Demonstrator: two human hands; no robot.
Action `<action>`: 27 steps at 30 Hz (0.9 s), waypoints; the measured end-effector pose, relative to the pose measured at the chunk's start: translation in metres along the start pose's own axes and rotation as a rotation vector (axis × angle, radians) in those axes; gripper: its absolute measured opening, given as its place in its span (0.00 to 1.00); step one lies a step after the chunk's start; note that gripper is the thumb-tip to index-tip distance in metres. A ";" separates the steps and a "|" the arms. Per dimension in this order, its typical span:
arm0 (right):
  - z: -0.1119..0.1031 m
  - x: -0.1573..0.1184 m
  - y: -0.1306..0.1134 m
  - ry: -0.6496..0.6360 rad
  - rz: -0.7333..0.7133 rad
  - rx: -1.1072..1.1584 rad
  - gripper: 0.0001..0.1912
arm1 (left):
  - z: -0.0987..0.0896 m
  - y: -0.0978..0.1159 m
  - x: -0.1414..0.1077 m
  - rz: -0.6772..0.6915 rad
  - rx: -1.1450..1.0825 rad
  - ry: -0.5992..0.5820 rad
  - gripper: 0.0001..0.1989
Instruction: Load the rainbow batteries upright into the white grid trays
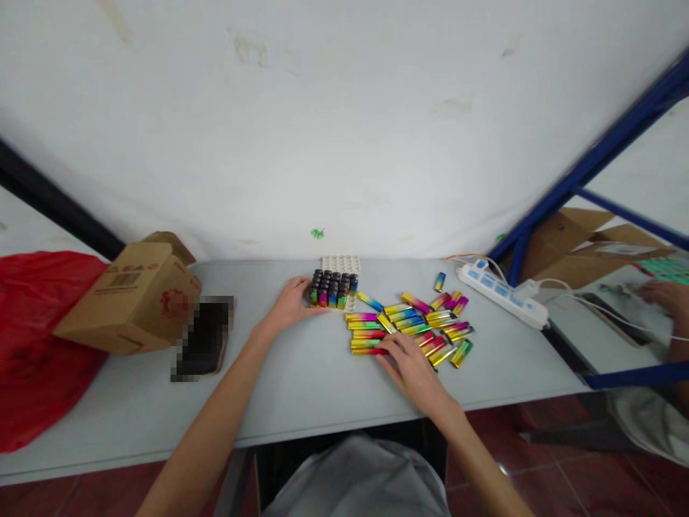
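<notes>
Dark-topped, colourful cylinders (334, 287) stand upright in rows on a white tray with round holes (351, 304). My left hand (293, 302) rests at their left side, thumb and fingers apart around the corner, touching it. Several shiny cylinders (413, 323) in gold, pink, blue, green and red lie loose to the right. My right hand (408, 362) is over the near part of this pile, fingers bent on the cylinders at the right end of a short stacked row (363, 343). Whether its fingers grip one cannot be made out.
Another white holed tray (341, 264) lies by the wall. A white power strip (503, 294) with cables is at the right. A cardboard box (132, 298), red bag (43, 345) and dark phone-like object (205, 337) stand left. Beyond the blue frame, another person's hand (664, 294) shows.
</notes>
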State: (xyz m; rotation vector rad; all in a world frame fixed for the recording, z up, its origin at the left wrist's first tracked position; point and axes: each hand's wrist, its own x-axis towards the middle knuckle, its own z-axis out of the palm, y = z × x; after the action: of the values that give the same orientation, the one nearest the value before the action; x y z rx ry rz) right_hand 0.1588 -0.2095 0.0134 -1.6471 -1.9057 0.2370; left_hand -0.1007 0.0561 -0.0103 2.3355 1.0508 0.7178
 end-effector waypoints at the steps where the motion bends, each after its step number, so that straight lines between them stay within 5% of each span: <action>1: -0.002 0.003 0.000 0.025 0.032 0.059 0.10 | 0.000 0.001 0.000 0.003 0.000 -0.002 0.38; 10: -0.016 0.086 0.009 0.446 0.320 0.765 0.21 | -0.003 0.003 0.000 -0.003 -0.008 -0.007 0.39; 17: -0.003 0.152 0.010 0.156 0.275 1.197 0.28 | -0.002 0.001 -0.002 0.011 -0.015 0.018 0.38; 27: 0.032 0.142 0.009 0.036 0.603 1.211 0.35 | -0.002 -0.001 -0.004 -0.007 -0.009 0.019 0.38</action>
State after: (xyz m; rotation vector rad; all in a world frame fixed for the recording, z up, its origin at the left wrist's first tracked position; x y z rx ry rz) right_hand 0.1421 -0.0654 0.0286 -1.2142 -0.7793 1.2811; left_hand -0.1043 0.0537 -0.0104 2.3209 1.0616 0.7425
